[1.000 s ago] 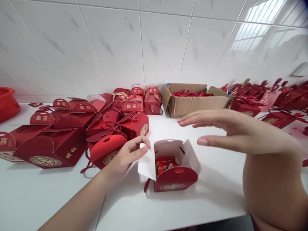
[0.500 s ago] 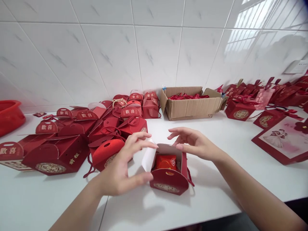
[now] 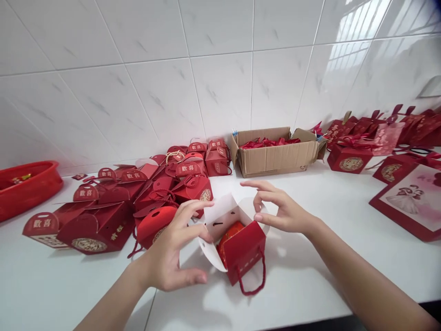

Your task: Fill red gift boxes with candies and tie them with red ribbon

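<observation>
A small red paper gift box (image 3: 247, 255) stands on the white table with its top flaps spread and their white insides showing. Inside it lies a shiny red-orange packet (image 3: 222, 246), partly covered by the box wall. A red rope handle (image 3: 253, 293) hangs from the near side. At the box's left, my left hand (image 3: 174, 250) has its fingers spread, with fingertips against the white flaps and the thumb apart. My right hand (image 3: 284, 209) is at the right corner, thumb tip by the box edge, index finger stretched out and fingers apart.
Several closed red gift boxes (image 3: 94, 225) crowd the left. A cardboard box (image 3: 277, 161) of red ribbon stands by the tiled wall. A red basin (image 3: 31, 193) is at far left. More red boxes (image 3: 349, 158) and a box with a printed couple (image 3: 409, 200) occupy the right.
The gift box has been turned on the table, so its rope-handled side now faces me and its flaps are spread wider. Both hands stay beside it. The view has shifted slightly.
</observation>
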{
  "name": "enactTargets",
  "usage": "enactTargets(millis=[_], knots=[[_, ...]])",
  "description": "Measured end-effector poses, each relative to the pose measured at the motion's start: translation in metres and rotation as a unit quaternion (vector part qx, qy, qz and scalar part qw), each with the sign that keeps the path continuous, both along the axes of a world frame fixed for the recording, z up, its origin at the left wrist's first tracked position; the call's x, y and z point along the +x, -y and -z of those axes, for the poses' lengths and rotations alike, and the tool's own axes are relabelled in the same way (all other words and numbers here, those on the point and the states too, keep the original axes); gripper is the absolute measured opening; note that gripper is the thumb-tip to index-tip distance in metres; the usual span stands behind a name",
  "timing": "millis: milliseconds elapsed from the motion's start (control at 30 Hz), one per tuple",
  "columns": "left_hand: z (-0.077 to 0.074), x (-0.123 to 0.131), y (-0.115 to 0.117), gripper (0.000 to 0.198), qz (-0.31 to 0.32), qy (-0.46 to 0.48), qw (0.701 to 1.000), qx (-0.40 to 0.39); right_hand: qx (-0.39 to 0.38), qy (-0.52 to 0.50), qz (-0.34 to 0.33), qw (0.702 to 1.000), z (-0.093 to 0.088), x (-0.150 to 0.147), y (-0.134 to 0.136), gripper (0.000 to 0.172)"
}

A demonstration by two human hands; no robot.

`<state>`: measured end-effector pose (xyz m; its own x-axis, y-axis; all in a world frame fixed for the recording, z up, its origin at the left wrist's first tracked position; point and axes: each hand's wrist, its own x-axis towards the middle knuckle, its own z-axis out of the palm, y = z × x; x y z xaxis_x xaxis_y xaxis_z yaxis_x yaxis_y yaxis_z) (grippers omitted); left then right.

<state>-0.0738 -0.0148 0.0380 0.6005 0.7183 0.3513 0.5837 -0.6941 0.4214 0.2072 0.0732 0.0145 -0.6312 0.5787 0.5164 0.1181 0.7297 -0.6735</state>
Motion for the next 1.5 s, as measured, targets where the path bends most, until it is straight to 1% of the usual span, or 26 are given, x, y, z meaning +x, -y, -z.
enactTargets(millis=[67,133,200,267,333,367,467,500,567,633,800,867,933,1000,1067,1100,1133,1200,1267,1333,1367,1433,1467,1500], knots=[[-0.004,-0.001,-0.001,0.046,-0.032,-0.015,0.999,-0.011,-0.011,-0.003,0.001,1.000,0.007,0.003,-0.005,0.024],[-0.012,0.002,-0.002,0.047,-0.063,-0.059,0.996,-0.013,-0.039,-0.015,-0.009,0.999,0.012,0.002,-0.008,0.031],[-0.022,0.007,-0.005,0.041,-0.097,-0.113,0.989,-0.018,-0.069,-0.028,-0.027,0.997,0.014,-0.001,-0.007,0.037],[-0.031,0.012,-0.008,0.033,-0.132,-0.150,0.979,-0.032,-0.083,-0.040,-0.040,0.995,0.013,-0.005,-0.003,0.038],[-0.035,0.017,-0.012,0.027,-0.155,-0.151,0.975,-0.053,-0.078,-0.052,-0.039,0.995,0.011,-0.008,0.001,0.036],[-0.036,0.019,-0.013,0.029,-0.160,-0.137,0.975,-0.063,-0.074,-0.055,-0.036,0.995,0.010,-0.009,0.002,0.035],[-0.031,0.023,-0.016,0.056,-0.164,-0.077,0.979,-0.091,-0.056,-0.058,-0.026,0.996,0.009,-0.010,0.004,0.032],[-0.029,0.025,-0.016,0.060,-0.164,-0.063,0.979,-0.099,-0.043,-0.061,-0.021,0.997,0.010,-0.011,0.005,0.032],[-0.026,0.028,-0.015,0.058,-0.156,-0.055,0.979,-0.117,-0.011,-0.075,-0.004,0.997,0.012,-0.012,0.004,0.033],[-0.026,0.032,-0.013,0.051,-0.141,-0.063,0.981,-0.122,0.016,-0.097,0.023,0.995,0.015,-0.015,0.005,0.032],[-0.030,0.042,-0.011,0.035,-0.074,-0.130,0.985,-0.081,0.044,-0.155,0.074,0.984,0.018,-0.024,0.013,0.022],[-0.025,0.044,-0.013,0.037,-0.073,-0.128,0.987,-0.070,0.038,-0.183,0.112,0.976,0.019,-0.028,0.016,0.018],[-0.015,0.047,-0.015,0.045,-0.101,-0.076,0.990,-0.061,0.003,-0.218,0.149,0.965,0.022,-0.031,0.017,0.016],[-0.001,0.050,-0.019,0.047,-0.142,0.007,0.988,-0.060,-0.053,-0.256,0.146,0.954,0.027,-0.034,0.017,0.016],[0.012,0.054,-0.023,0.039,-0.165,0.079,0.980,-0.075,-0.093,-0.288,0.123,0.945,0.031,-0.035,0.015,0.017],[0.017,0.056,-0.025,0.035,-0.166,0.103,0.977,-0.083,-0.095,-0.288,0.112,0.946,0.032,-0.036,0.014,0.017],[0.021,0.057,-0.028,0.031,-0.162,0.119,0.975,-0.090,-0.085,-0.275,0.104,0.952,0.033,-0.036,0.014,0.017],[0.027,0.057,-0.031,0.029,-0.143,0.130,0.976,-0.096,-0.032,-0.223,0.093,0.970,0.033,-0.035,0.012,0.016],[0.031,0.054,-0.031,0.032,-0.118,0.128,0.979,-0.103,0.038,-0.161,0.077,0.983,0.034,-0.036,0.013,0.015],[0.034,0.050,-0.029,0.041,-0.094,0.129,0.981,-0.112,0.079,-0.121,0.068,0.987,0.034,-0.038,0.016,0.013],[0.035,0.047,-0.027,0.047,-0.084,0.131,0.982,-0.111,0.082,-0.111,0.068,0.988,0.034,-0.040,0.017,0.013],[0.037,0.044,-0.023,0.060,-0.063,0.127,0.986,-0.092,0.060,-0.105,0.062,0.991,0.031,-0.043,0.017,0.016],[0.038,0.043,-0.021,0.065,-0.052,0.117,0.989,-0.074,0.044,-0.102,0.055,0.992,0.026,-0.044,0.014,0.017],[0.039,0.043,-0.019,0.064,-0.042,0.100,0.993,-0.052,0.031,-0.096,0.058,0.993,0.019,-0.043,0.006,0.019]])
